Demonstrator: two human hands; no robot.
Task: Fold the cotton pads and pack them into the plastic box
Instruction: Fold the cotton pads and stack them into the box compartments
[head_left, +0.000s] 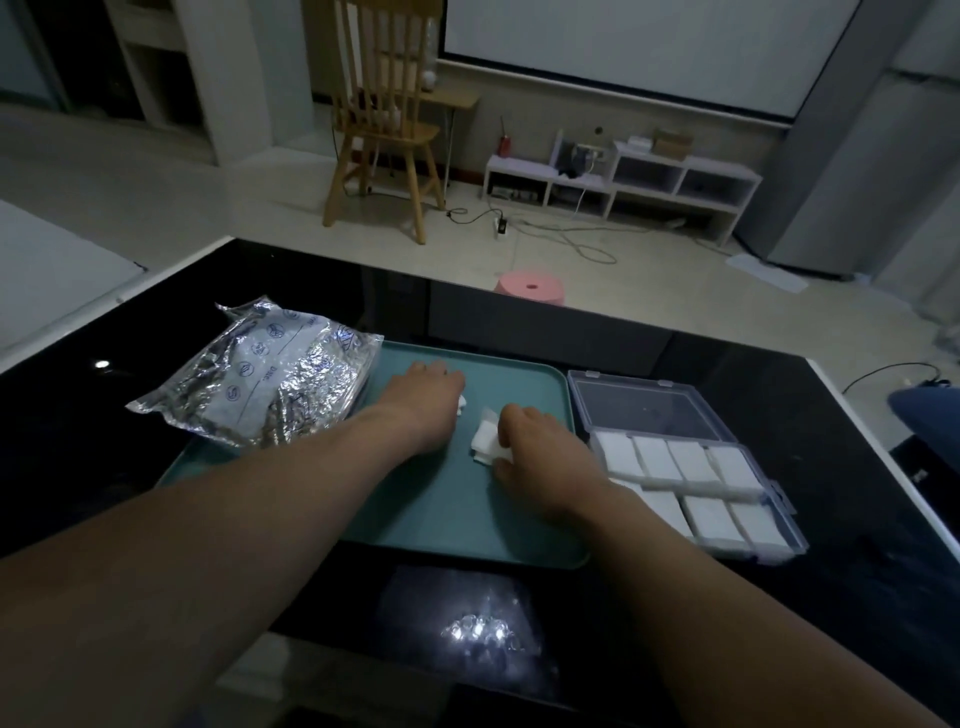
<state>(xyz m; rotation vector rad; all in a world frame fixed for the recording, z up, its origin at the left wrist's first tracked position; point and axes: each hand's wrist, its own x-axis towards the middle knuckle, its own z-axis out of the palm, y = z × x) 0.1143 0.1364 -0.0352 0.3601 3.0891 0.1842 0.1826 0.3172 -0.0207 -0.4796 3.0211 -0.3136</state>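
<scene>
One cotton pad (485, 440) pinched by right hand (537, 449), half covered | left hand (422, 396): fingers hidden; grip unclear

Print on the foil bag (270, 379) is too blurred to read.

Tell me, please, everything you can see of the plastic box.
The plastic box is clear and rectangular, its hinged lid open and lying flat on the far side. Two rows of compartments hold folded white cotton pads. It sits on the black table, just right of the teal tray. The right forearm hides its near left corner.
</scene>
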